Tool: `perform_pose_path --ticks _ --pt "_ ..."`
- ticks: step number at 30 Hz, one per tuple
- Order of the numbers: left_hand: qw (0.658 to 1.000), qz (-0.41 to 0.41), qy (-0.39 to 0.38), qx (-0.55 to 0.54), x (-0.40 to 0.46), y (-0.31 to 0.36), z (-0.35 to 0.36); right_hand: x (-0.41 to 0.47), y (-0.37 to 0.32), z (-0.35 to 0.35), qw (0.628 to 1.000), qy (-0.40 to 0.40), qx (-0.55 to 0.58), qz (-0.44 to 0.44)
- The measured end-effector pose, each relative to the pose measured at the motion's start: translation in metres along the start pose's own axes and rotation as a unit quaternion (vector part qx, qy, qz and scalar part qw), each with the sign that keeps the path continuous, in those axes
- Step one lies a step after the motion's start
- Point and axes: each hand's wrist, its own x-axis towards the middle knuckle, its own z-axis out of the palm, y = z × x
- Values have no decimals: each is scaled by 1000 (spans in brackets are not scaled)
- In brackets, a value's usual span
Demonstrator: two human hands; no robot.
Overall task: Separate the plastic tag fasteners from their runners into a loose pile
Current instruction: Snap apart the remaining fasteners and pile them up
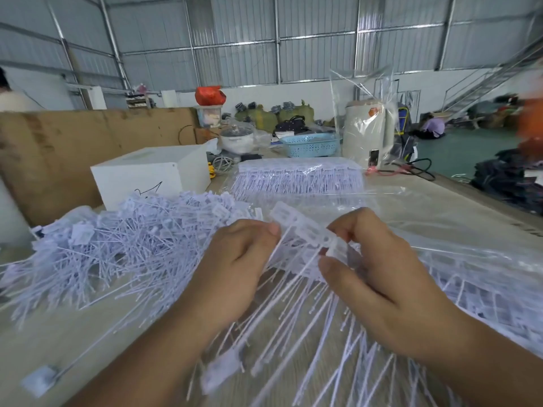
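Note:
Between my hands hangs a white strip of joined tag fasteners (302, 230), its thin tails pointing down toward me. My left hand (235, 259) pinches the strip's left part, thumb tip on top. My right hand (373, 271) grips the right end, with the fingers curled over it. A big loose pile of separated fasteners (117, 239) lies on the table to the left. More joined strips (484, 286) lie in clear plastic on the right, and a wrapped bundle (299, 177) sits further back.
A white box (150, 174) stands behind the pile, with a cardboard sheet (73, 148) beyond it. A blue basket (311, 145), a cream kettle in plastic (367, 133) and a small pot (238, 139) stand at the far end. One loose fastener (44, 378) lies near the front left.

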Motion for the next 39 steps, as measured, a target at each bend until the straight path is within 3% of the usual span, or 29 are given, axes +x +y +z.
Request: perform_pose_path --ticks 4,10,15,18,21,23,26,30,32,39 --pt "997 -37 -9 -73 -4 4 -1 2 1 2 999 -28 -24 -13" --pt "998 -4 -65 26 -6 -6 7 6 7 5 994 -76 -73 8" --pt "999 41 -4 35 -2 -12 8 6 14 9 986 -130 -85 63" --pt "990 61 -28 122 1 -14 1 5 20 11 971 -186 -106 107" --pt "945 65 -66 312 5 -12 -14 7 26 14 955 -227 -141 127" --pt "930 42 -31 364 7 -6 -28 8 30 14 948 -236 -162 138" --pt "937 -42 36 346 12 -1 -53 9 33 13 943 -241 -183 138" --pt "874 -180 -104 438 16 -13 -76 8 33 16 938 -250 -189 145" --pt "847 -210 -170 458 17 -19 -76 7 33 15 939 -247 -191 144" --pt "844 -208 -201 453 15 -25 -65 4 33 17 951 -217 -177 132"
